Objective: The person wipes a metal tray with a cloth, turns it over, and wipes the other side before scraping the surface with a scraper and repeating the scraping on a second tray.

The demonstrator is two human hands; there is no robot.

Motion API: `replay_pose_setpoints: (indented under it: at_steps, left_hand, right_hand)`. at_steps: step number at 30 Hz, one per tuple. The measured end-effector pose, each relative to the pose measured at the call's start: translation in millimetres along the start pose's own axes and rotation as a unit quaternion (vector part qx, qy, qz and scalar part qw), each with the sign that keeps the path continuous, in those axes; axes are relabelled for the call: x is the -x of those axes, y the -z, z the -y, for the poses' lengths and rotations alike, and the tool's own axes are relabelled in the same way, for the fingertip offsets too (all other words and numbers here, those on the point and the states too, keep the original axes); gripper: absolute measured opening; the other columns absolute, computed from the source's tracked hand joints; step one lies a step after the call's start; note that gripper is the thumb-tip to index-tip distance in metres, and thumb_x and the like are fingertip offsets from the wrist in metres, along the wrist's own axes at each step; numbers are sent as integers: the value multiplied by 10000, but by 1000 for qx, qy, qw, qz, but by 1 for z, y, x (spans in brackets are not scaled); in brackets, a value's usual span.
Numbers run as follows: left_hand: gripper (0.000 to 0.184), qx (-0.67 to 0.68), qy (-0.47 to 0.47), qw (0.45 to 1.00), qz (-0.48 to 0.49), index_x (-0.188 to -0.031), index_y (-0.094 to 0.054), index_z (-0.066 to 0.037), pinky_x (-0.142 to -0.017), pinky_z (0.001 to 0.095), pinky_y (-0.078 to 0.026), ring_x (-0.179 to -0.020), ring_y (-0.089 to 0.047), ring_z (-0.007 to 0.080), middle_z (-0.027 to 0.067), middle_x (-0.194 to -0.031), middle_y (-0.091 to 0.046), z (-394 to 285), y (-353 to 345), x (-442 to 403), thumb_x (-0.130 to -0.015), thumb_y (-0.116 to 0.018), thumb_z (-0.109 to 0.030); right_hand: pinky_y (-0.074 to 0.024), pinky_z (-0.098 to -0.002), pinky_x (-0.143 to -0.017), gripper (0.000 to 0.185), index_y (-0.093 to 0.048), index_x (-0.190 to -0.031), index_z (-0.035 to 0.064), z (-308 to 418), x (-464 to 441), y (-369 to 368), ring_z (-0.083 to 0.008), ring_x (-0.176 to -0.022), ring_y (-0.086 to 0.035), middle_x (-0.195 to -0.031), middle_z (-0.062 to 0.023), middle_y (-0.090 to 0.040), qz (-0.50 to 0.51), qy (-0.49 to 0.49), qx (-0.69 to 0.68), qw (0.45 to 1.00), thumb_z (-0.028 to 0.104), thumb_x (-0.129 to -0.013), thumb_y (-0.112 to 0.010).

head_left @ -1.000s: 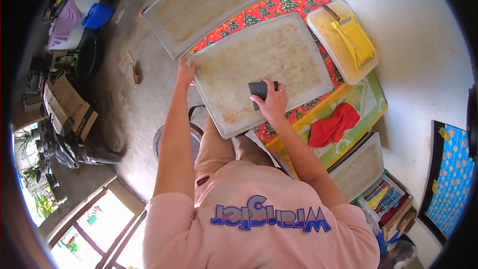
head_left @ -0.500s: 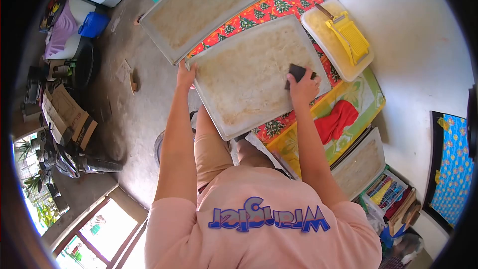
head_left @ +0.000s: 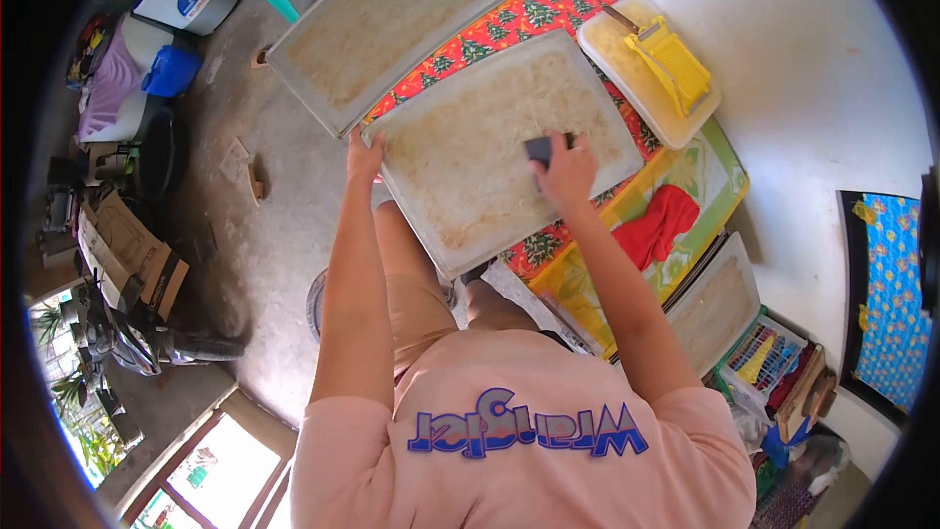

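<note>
A large, pale rectangular tray (head_left: 499, 127) with a mottled beige, brown-stained surface lies in front of me, its near corner jutting past the table edge. My left hand (head_left: 366, 153) is closed around the tray's left corner. In my right hand (head_left: 570, 174) is a dark grey, flat rectangular scraper-like piece (head_left: 539, 149), pressed against the tray right of its middle; its exact kind is unclear. A second similar tray (head_left: 382, 24) lies beyond the first, on the left.
Both trays rest on a table with a red Christmas-tree cloth (head_left: 539, 12). A white tub (head_left: 612, 24) bearing a yellow slotted tool (head_left: 674, 64) stands at the right. Nearer are a red cloth (head_left: 661, 225) and another tray (head_left: 720, 304). A cardboard box (head_left: 137, 250) lies left.
My right hand has slid leftward across the tray with the dark piece. My left hand keeps its hold on the corner. The whole view has shifted slightly.
</note>
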State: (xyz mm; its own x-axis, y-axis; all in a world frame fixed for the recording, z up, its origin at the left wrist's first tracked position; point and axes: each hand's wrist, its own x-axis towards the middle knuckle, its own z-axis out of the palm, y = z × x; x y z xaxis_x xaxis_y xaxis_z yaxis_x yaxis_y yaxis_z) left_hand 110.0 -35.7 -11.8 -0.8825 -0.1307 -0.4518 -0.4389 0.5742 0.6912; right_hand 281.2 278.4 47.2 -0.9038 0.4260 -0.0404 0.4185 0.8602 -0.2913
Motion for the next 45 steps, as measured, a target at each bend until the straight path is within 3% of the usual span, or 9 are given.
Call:
replay_pose_setpoints:
  at_steps: [8, 14, 18, 21, 24, 27, 30, 34, 45]
  left_hand:
    - [744, 33, -13, 999, 2, -1471, -301, -169, -535, 425, -607, -941, -666, 393, 241, -1247, -580, 7, -1, -1, -859, -678, -358]
    - [692, 6, -82, 995, -50, -1442, -363, -126, -464, 400, -584, -852, -682, 361, 219, -1267, -563, 32, -11, -16, -864, -682, -336]
    - [701, -28, -182, 974, -135, -1421, -395, -61, -636, 411, -605, -1059, -628, 363, 219, -1299, -553, 72, -31, -49, -854, -695, -344]
    - [736, 37, -54, 997, -43, -1421, -390, -18, -843, 419, -558, -1178, -561, 366, 225, -1331, -536, 29, -11, -14, -845, -706, -351]
    - [792, 41, -76, 995, -53, -1447, -341, -36, -1033, 444, -415, -1243, -509, 418, 275, -1378, -485, 37, -14, -19, -838, -709, -384]
    - [778, -12, -138, 984, -108, -1441, -365, -34, -708, 442, -601, -1187, -557, 373, 241, -1348, -518, 53, -21, -31, -836, -711, -379]
    - [790, -26, -150, 980, -129, -1443, -359, -39, -611, 443, -608, -1187, -554, 389, 244, -1344, -520, 74, -27, -46, -835, -704, -407]
    - [811, 15, -37, 996, -84, -1459, -338, -65, -614, 422, -612, -1127, -597, 391, 238, -1360, -507, 31, -11, 8, -833, -690, -443]
    - [859, -20, 31, 995, -89, -1502, -269, -126, -550, 406, -612, -1063, -642, 367, 190, -1377, -514, 13, -9, 21, -835, -662, -499]
  right_hand:
    - [-406, -480, -852, 674, -542, -1286, 199, 28, 57, -22, -354, -1029, -547, -1097, -170, -555, -34, 89, -38, 995, 366, -690, -806]
    - [-408, -473, -843, 663, -543, -1289, 209, -24, 38, 3, -354, -1033, -542, -1099, -164, -554, -90, -45, 20, 995, 357, -698, -806]
    - [-403, -459, -837, 657, -546, -1286, 217, 12, 64, 2, -351, -1027, -541, -1098, -164, -557, 10, -21, -17, 1000, 379, -703, -801]
    - [-397, -450, -836, 653, -548, -1284, 217, 23, 73, -20, -350, -1024, -540, -1109, -168, -559, -20, 36, -33, 999, 395, -706, -796]
    - [-396, -448, -834, 650, -552, -1282, 211, 13, 59, -18, -350, -1027, -540, -1126, -172, -559, -40, 11, -14, 999, 402, -709, -791]
    - [-400, -452, -820, 653, -558, -1275, 187, -15, 43, 1, -348, -1031, -541, -1134, -175, -560, -72, -20, 36, 997, 400, -705, -792]
    - [-407, -460, -827, 655, -555, -1275, 185, -20, 46, 4, -348, -1029, -545, -1129, -177, -564, -52, -14, 14, 998, 402, -705, -793]
    - [-422, -481, -859, 683, -538, -1284, 187, 1, 68, -17, -364, -1049, -557, -1122, -195, -567, -28, 97, -16, 995, 426, -700, -797]
    - [-402, -521, -918, 739, -488, -1316, 240, -33, 34, -27, -356, -1157, -508, -1185, -182, -528, 71, -31, -75, 994, 534, -702, -775]
